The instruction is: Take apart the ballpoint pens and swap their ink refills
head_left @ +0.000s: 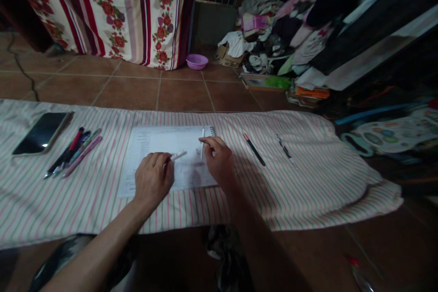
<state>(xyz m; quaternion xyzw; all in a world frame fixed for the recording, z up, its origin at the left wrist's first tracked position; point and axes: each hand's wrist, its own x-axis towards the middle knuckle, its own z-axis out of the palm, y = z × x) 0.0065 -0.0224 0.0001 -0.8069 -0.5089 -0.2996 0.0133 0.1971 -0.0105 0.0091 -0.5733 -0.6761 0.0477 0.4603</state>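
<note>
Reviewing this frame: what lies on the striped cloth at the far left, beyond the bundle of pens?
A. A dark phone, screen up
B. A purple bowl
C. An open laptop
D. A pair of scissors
A. A dark phone lies flat on the striped cloth left of the pens, its glossy screen catching a glint of light; the purple bowl sits off on the tiled floor instead.
</note>
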